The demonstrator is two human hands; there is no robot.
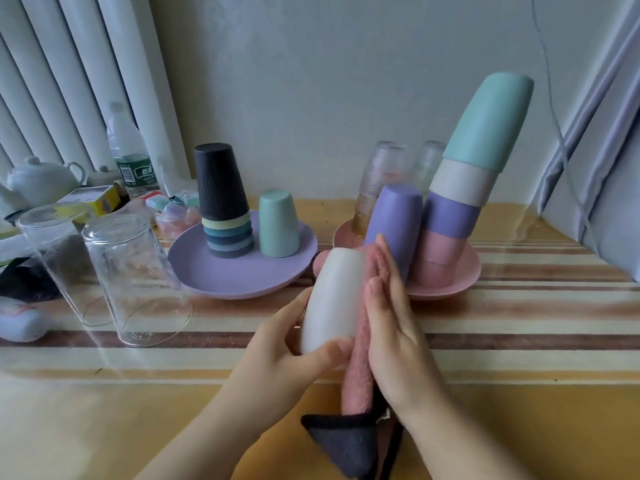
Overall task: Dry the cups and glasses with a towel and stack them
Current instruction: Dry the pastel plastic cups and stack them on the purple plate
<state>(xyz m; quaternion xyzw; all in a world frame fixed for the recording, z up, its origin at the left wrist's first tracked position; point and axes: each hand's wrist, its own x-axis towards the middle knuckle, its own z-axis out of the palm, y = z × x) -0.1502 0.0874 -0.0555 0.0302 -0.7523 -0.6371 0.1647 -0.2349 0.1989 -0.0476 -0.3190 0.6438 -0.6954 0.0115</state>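
While the left hand [294,344] curls its grip round the white cup [330,299], held just above the near middle of the bench [519,341], the right hand [391,317] lies flat with fingers straight, pressing the pink towel [362,341] against the cup's side. A damp cup could slip from that one-handed grip. Just beyond, the tall stack [467,188] on the pink plate [450,285] leans right, so a nudge from cup or towel could topple it.

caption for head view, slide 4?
Left hand grips white cup while right hand presses pink towel against it.
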